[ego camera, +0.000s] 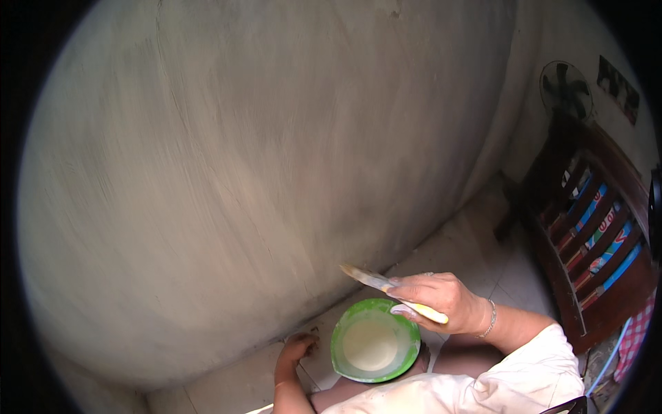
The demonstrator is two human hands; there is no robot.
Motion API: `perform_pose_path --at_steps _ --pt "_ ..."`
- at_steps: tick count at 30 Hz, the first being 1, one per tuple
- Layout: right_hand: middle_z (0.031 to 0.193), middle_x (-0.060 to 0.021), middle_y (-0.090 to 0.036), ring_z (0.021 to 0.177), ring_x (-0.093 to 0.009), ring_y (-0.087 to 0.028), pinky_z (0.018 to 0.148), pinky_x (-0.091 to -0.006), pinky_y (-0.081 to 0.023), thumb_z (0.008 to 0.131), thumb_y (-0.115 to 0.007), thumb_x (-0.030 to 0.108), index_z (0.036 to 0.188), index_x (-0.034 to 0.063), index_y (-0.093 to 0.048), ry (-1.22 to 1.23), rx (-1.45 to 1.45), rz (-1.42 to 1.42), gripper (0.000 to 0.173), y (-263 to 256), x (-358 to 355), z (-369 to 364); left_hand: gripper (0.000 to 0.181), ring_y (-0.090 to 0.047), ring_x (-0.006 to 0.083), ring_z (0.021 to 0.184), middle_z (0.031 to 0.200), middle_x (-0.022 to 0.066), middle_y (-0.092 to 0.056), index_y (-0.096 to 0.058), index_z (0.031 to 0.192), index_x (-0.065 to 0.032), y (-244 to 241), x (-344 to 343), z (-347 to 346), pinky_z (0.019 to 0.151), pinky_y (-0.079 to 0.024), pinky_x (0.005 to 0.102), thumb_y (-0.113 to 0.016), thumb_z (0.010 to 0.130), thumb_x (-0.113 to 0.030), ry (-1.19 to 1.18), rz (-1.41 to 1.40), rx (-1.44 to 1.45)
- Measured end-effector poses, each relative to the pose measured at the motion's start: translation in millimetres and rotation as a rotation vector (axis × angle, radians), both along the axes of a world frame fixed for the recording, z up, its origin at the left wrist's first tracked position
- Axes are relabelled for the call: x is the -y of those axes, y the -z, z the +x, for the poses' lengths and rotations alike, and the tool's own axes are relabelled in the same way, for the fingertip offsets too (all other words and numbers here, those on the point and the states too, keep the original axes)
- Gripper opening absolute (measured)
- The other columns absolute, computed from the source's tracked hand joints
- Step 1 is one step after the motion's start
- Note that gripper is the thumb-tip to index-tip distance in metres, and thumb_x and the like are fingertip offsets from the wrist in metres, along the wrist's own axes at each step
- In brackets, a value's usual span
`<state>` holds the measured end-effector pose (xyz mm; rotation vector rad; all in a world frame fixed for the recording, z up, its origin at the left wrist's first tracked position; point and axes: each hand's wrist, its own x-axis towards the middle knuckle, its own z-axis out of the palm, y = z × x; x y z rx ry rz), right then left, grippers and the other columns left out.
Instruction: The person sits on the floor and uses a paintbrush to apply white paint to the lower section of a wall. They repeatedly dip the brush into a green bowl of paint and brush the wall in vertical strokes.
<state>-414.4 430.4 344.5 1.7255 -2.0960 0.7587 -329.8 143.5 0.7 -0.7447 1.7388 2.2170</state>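
My right hand grips a paintbrush with a yellow and white handle, its bristles pointing left, close to the plastered wall as seen from above. Below the brush is a green plastic basin holding pale, whitish liquid. My left hand is low by the tiled floor, left of the basin and near the foot of the wall, with its fingers loosely curled; whether anything is in it cannot be made out. Grey streaks and thin cracks run over the wall.
At the right stands a dark wooden slatted bench with a brightly coloured item behind its slats. A fan is beyond it. Red checked cloth lies at the lower right. Floor tiles run along the wall.
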Motion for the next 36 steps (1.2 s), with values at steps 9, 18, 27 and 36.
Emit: perform_pose_path --at_steps 9,18,27,36 --pt "0.093 -0.0151 -0.069 0.083 -0.037 -0.066 0.073 -0.0443 -0.053 0.093 -0.065 0.029 0.104 0.0045 -0.068 0.12 0.577 0.403 0.027 123.8 -52.2 24.2 0.04 -0.069 0.0239 0.088 0.103 0.0144 -0.07 -0.064 0.118 0.0038 -13.3 -9.7 4.0 0.08 -0.059 0.0358 -0.067 0.087 -0.022 0.15 0.022 0.023" --pt "0.102 -0.0156 -0.069 0.093 -0.036 -0.065 0.082 -0.0448 -0.052 0.093 -0.064 0.032 0.106 0.0064 -0.068 0.213 0.457 0.509 0.029 192.0 -40.8 17.1 0.044 -0.068 0.0292 0.099 0.113 0.0189 -0.067 -0.059 0.125 0.0056 -26.2 -16.3 8.3 0.088 -0.058 0.0402 -0.064 0.09 -0.021 0.283 0.198 -0.034" --pt "0.101 -0.0185 -0.069 0.095 -0.038 -0.064 0.084 -0.044 -0.051 0.092 -0.065 0.032 0.106 0.0049 -0.069 0.302 0.629 0.485 0.031 197.0 -41.3 17.3 0.037 -0.068 0.0283 0.092 0.107 0.0175 -0.067 -0.061 0.118 0.0047 -31.2 -26.1 1.9 0.082 -0.059 0.042 -0.06 0.092 -0.022 0.315 0.208 -0.082" --pt "0.098 -0.0189 -0.071 0.085 -0.027 -0.069 0.077 -0.036 -0.053 0.089 -0.07 0.025 0.102 0.0016 -0.071 0.366 0.794 0.323 0.027 167.3 -36.8 20.0 0.028 -0.069 0.0249 0.073 0.086 0.0133 -0.065 -0.061 0.093 0.0041 -58.5 -31.4 7.3 0.062 -0.062 0.0374 -0.074 0.083 -0.018 0.322 0.094 -0.129"
